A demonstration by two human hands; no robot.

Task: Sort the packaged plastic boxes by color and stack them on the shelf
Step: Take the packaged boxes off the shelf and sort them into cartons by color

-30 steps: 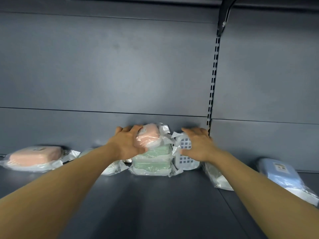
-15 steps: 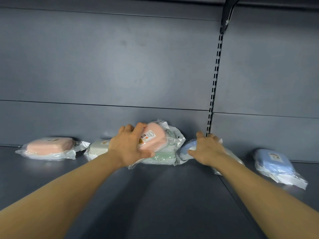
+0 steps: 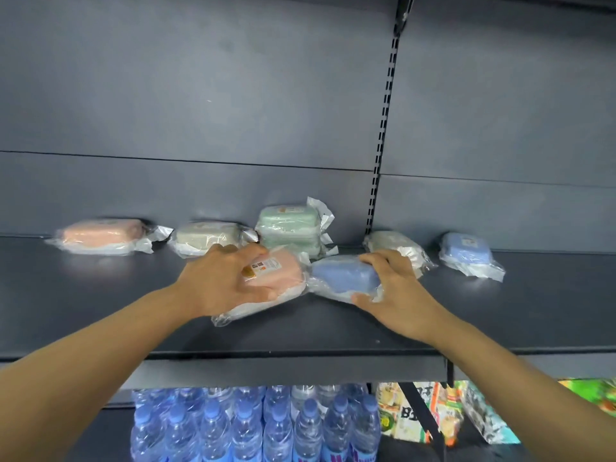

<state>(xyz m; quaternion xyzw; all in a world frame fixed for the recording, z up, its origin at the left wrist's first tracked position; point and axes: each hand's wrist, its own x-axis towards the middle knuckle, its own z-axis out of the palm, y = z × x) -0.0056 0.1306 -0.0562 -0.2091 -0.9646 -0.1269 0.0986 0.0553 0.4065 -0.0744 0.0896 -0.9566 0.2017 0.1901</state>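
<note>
My left hand point(image 3: 220, 281) grips a pink box point(image 3: 283, 278) wrapped in clear plastic, just above the dark shelf point(image 3: 100, 311). Beside it, my right hand point(image 3: 396, 291) holds a blue wrapped box point(image 3: 346, 276), thumb under its front edge. Against the back wall behind them stands a stack of green boxes point(image 3: 288, 228). To the left of that stack lie a pale box point(image 3: 208, 236) and another pink box point(image 3: 103, 235). On the right lie a pale green box point(image 3: 391, 243) and a second blue box point(image 3: 466, 251).
The shelf's front lip point(image 3: 283, 356) runs across below my wrists. Under it stand several water bottles point(image 3: 266, 425) and colourful packets point(image 3: 443, 415). A slotted upright point(image 3: 383, 128) divides the back wall.
Both hands have drawn back toward the shelf's front, each carrying its box. The pink box has come off the green stack. The view has tilted down, showing the lower shelf.
</note>
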